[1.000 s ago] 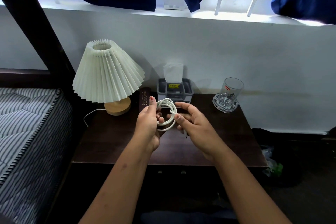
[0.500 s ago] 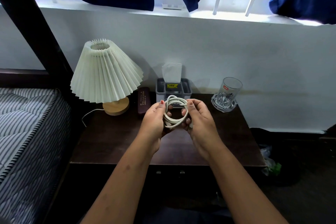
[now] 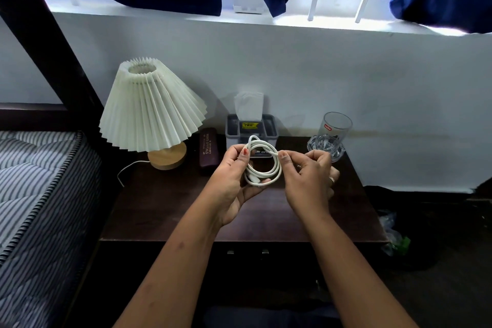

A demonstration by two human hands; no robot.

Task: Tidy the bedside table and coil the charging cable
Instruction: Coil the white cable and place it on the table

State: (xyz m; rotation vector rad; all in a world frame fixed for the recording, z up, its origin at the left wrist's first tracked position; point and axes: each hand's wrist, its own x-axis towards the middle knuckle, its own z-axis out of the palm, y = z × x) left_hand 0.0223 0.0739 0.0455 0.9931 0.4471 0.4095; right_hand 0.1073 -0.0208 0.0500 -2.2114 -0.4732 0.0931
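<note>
I see the white charging cable (image 3: 263, 165) wound into a few loops, held in the air above the middle of the bedside table (image 3: 165, 210). My left hand (image 3: 231, 181) cradles the left side of the coil, thumb pinned over the strands and fingers curled under the bottom, where a plug end seems to sit. My right hand (image 3: 306, 176) pinches the top right of the loop between thumb and forefinger, other fingers loosely bent, nothing else in it.

Risks as I judge them:
- Coil is not tied or tucked. If either pinch slackens, the springy loops will likely fan open and need rewinding.
- Whether the free end is secured I cannot tell; a loose tail could pull a loop out on set-down.
- The drinking glass (image 3: 336, 132) stands just behind my right hand; a careless outward sweep could knock it.
- Tissue holder (image 3: 251, 128) and dark case (image 3: 209, 150) sit close behind the coil, lamp (image 3: 151, 112) further left, so the clear landing space is the front of the table.
</note>
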